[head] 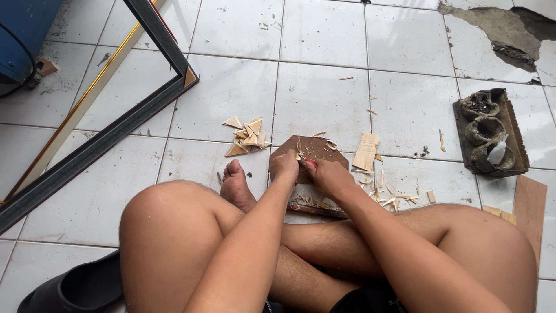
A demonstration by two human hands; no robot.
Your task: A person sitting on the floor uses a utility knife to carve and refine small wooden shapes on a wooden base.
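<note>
At frame centre, the left hand (284, 165) pins a brown board (313, 152) while the right hand (325, 174) grips a red-handled knife (310, 163), with cut triangles (248, 137) already piled and a strip (366, 152) uncut.

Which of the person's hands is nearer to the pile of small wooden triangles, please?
Left. The left hand rests on the brown board just right of the triangles; the right hand lies further right, beyond the left one.
</note>
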